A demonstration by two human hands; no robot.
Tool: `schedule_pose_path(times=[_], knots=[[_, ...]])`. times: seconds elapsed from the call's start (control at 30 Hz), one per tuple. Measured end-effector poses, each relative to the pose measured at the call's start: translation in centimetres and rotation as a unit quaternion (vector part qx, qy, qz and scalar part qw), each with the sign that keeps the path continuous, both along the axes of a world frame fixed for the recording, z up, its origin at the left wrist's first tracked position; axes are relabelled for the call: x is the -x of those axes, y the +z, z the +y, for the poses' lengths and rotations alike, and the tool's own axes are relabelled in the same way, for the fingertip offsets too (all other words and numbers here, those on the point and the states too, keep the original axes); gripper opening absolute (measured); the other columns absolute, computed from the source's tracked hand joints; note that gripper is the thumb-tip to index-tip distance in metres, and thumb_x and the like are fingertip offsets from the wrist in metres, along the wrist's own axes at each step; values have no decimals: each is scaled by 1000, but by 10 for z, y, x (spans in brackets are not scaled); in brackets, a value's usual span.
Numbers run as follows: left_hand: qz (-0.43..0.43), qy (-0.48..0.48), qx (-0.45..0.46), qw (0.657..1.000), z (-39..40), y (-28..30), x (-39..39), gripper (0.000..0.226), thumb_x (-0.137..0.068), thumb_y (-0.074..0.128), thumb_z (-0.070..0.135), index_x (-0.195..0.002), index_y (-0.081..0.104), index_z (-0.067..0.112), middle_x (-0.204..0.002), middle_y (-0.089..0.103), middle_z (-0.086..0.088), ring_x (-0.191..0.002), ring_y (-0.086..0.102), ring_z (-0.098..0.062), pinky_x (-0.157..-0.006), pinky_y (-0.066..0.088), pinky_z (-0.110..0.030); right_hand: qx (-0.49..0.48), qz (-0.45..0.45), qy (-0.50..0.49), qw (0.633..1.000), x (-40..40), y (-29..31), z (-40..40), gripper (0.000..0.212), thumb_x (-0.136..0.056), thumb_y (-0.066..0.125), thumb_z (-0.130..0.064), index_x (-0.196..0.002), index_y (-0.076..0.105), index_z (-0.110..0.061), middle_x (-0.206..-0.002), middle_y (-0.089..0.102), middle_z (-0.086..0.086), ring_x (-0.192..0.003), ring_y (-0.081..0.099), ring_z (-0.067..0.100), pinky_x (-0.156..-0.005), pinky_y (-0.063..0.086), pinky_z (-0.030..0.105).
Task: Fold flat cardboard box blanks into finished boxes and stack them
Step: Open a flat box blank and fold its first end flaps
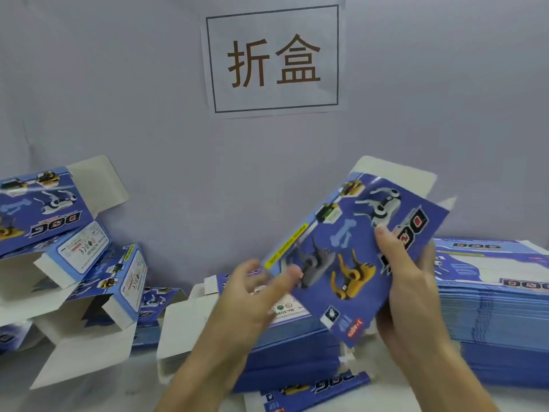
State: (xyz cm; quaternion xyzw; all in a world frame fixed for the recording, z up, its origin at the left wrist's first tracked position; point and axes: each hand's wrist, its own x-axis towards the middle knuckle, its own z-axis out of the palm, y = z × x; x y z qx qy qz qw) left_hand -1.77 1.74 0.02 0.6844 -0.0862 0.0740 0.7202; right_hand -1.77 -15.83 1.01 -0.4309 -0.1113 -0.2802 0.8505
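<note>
While it is held up tilted in the air, the flat blue box blank (pixel 353 251) printed with robot dogs is the thing everything else sits around. The right hand (pixel 410 281) grips its right edge, thumb on the printed face and fingers curled behind. The left hand (pixel 255 289) is at the blank's lower left edge with fingers spread and blurred; whether they touch or pinch the card cannot be told. White flaps stick out from the blank's upper end, free of anything around them.

Directly under the held blank lies a thick stack of flat blanks (pixel 285 337), its white flaps jutting out to the left. To the right of the held blank, a second, taller stack of blanks (pixel 493 310) runs to the frame's edge, touching nothing the hands hold. Below the held blank, nearest the person, one loose blank (pixel 315 391) lies partly under the middle stack.

Well to the left of the held blank, folded boxes (pixel 89 263) are piled loosely at odd angles, their end flaps open and their white insides showing with nothing in them. A strip of pale table (pixel 118 379) shows between that pile and the middle stack.

Behind the held blank rises a grey wall (pixel 118 84) bearing a paper sign (pixel 273 59) with two large characters.
</note>
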Motion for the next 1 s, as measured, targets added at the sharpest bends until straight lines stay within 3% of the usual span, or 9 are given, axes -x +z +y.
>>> schedule_pose_path(times=[0.2, 0.33, 0.47, 0.53, 0.63, 0.77, 0.83, 0.9, 1.0], knots=[[-94, 31, 1, 995, 21, 12, 3, 104, -49, 66, 89, -142, 32, 58, -127, 55, 26, -117, 57, -1, -108, 42, -44, 243, 9, 134, 961, -3, -11, -5, 90, -73, 84, -40, -145, 33, -54, -132, 66, -5, -116, 67, 25, -99, 51, 53], [-119, 11, 21, 993, 21, 9, 3, 87, -60, 73, 69, -134, 28, 72, -121, 68, 18, -105, 71, -11, -86, 59, -39, 348, 14, 231, 908, 1, -14, 3, 85, -75, 83, -36, -140, 33, -59, -129, 68, -8, -113, 69, 21, -87, 59, 35], [-191, -4, -1, 982, 16, 4, 4, 66, -80, 67, 55, -131, 31, 75, -139, 57, 18, -122, 63, -16, -91, 58, -44, 337, -6, 165, 927, 0, -16, 5, 103, -79, 76, -32, -143, 5, -70, -117, 63, -38, -105, 69, -1, -74, 57, 15], [-226, -18, 6, 974, 11, 1, 3, 62, -84, 69, 53, -134, 36, 66, -134, 62, 15, -122, 63, -17, -92, 58, -43, 341, -40, 101, 934, 0, -15, 8, 91, -80, 70, -45, -144, 10, -68, -120, 54, -49, -111, 58, -17, -80, 51, 7], [-250, -19, 11, 968, 5, 0, 2, 57, -82, 68, 50, -135, 48, 50, -123, 69, 11, -114, 67, -16, -88, 59, -35, 338, -44, 27, 940, -1, -13, 10, 67, -78, 61, -67, -140, 35, -63, -140, 55, -27, -132, 51, 2, -107, 46, 35], [-239, 14, -13, 971, 2, -3, 6, 43, -78, 71, 61, -115, 61, 42, -94, 69, -7, -93, 71, -31, -81, 61, -45, 281, -33, 68, 957, 3, -12, 13, 49, -81, 55, -71, -114, 61, -36, -107, 73, 11, -95, 73, 33, -82, 59, 59], [-202, -6, 26, 979, -3, -2, 10, 46, -75, 65, 70, -102, 62, 33, -87, 65, -18, -83, 71, -33, -73, 61, -51, 253, -20, 66, 965, 6, -10, 17, 54, -78, 50, -78, -96, 64, -29, -87, 69, 23, -78, 70, 43, -73, 56, 63], [-161, 8, 87, 983, -7, -2, 11, 46, -83, 55, 70, -81, 62, 25, -64, 59, -8, -62, 65, -17, -56, 57, -31, 250, -5, 36, 968, 7, -7, 21, 54, -78, 46, -77, -79, 64, -26, -73, 63, 22, -67, 63, 38, -72, 54, 61], [-139, 47, 82, 986, -2, -1, 8, 41, -89, 51, 44, -63, 48, 12, -56, 45, -3, -52, 44, -15, -45, 41, -23, 271, 7, 19, 962, 5, -4, 26, 48, -76, 50, -61, -72, 58, -14, -66, 54, 21, -61, 55, 28, -63, 48, 51]])
